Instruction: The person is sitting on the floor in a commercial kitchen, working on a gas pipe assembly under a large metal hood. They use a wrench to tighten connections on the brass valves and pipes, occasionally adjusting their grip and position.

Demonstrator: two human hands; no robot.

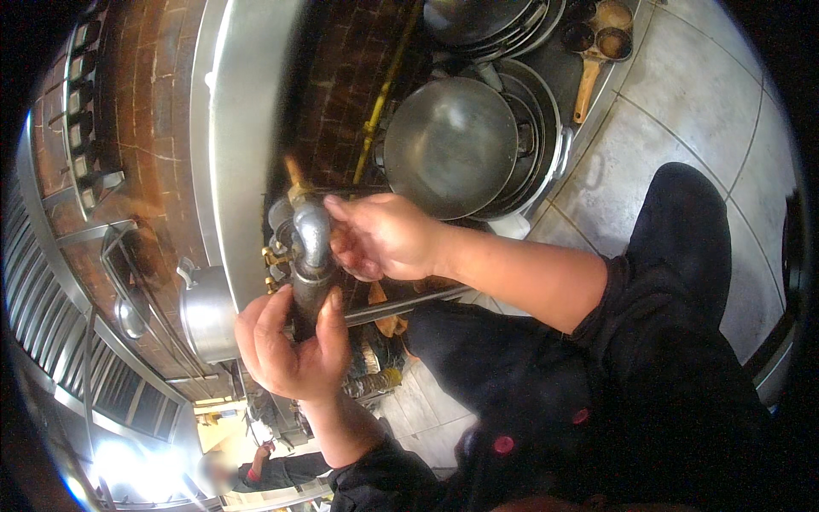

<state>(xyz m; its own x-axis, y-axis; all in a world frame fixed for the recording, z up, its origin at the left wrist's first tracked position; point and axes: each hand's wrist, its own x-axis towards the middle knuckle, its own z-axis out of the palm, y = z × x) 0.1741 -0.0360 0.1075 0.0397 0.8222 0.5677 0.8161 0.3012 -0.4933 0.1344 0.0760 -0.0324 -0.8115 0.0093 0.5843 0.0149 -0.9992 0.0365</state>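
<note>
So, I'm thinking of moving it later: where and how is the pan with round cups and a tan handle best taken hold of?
Probably by the middle of its tan handle, coming from the handle's free end, near the picture's lower edge side. The handle is slim, juts straight out and looks uncovered; the round cups offer less to wrap fingers around.

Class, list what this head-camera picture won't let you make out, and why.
In the head view:
1. Dark pipe, lower end: hidden by the left hand.
2. Upper pan stack: cut off by the top edge.
3. Lower pans: insides mostly covered by the top pan.
4. Distant co-worker: head blurred.
</note>
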